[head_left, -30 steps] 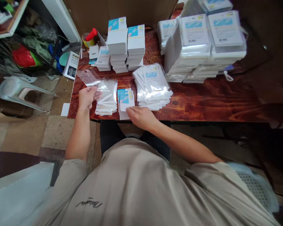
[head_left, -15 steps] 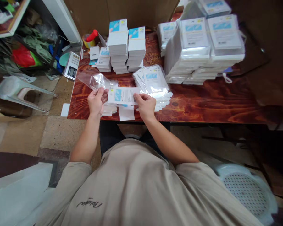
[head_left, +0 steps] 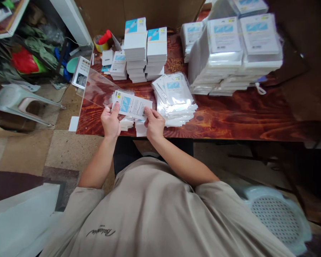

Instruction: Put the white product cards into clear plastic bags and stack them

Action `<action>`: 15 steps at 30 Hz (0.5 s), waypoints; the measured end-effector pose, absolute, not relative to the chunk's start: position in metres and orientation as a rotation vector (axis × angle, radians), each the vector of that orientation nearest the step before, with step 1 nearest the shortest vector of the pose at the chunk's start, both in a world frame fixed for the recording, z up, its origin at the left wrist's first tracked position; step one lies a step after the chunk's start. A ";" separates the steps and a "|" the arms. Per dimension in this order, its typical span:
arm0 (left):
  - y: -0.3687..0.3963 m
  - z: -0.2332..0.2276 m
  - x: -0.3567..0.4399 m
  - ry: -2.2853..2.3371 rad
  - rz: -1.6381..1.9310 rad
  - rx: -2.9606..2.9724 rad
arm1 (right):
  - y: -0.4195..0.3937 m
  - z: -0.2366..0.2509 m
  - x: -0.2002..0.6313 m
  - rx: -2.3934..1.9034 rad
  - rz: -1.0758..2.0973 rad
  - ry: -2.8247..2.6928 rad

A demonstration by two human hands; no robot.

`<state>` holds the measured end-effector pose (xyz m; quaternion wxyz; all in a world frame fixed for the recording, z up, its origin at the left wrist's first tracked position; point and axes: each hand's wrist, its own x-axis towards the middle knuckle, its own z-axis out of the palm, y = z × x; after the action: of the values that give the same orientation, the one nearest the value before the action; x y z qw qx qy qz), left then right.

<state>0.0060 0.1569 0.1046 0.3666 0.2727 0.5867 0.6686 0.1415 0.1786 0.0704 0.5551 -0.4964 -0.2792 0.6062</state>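
At centre left of the frame, a white card is pinched by right hand fingers; a clear plastic sleeve is gripped by the left hand, above the table.

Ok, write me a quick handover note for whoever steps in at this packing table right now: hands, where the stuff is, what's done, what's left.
Left hand: grip on the mouth of a clear bag, which sticks out to the left over the table.
Right hand: grip on the right end of a printed card, whose left end is at the bag's mouth.
Near the hands: loose cards and empty bags lie underneath.
Done: a pile of bagged cards to the right, with taller stacks behind.
Left: this card is not fully in the bag, and the loose cards are unbagged.
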 end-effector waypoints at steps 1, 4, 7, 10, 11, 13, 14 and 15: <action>0.155 0.103 0.008 1.468 1.725 0.708 | 0.177 0.073 0.141 -1.131 1.504 -0.638; 0.152 0.101 0.010 1.389 1.710 0.696 | 0.175 0.078 0.144 -0.980 1.783 -0.672; 0.148 0.101 0.004 1.398 1.699 0.684 | 0.177 0.080 0.153 -0.861 1.981 -0.835; 0.144 0.105 0.000 1.372 1.634 0.711 | 0.181 0.077 0.154 -0.836 1.891 -1.029; 0.143 0.106 0.001 1.353 1.586 0.721 | 0.183 0.075 0.152 -0.844 1.802 -1.085; 0.142 0.109 0.001 1.329 1.495 0.734 | 0.187 0.073 0.148 -0.869 1.603 -1.181; 0.142 0.111 0.001 1.329 1.472 0.735 | 0.189 0.073 0.147 -0.873 1.544 -1.216; 0.142 0.112 0.000 1.333 1.470 0.734 | 0.190 0.074 0.147 -0.863 1.540 -1.237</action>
<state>0.0001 0.1418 0.1124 0.4907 0.3021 0.5491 0.6053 0.1467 0.1905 0.0739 0.4731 -0.3525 -0.5056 0.6295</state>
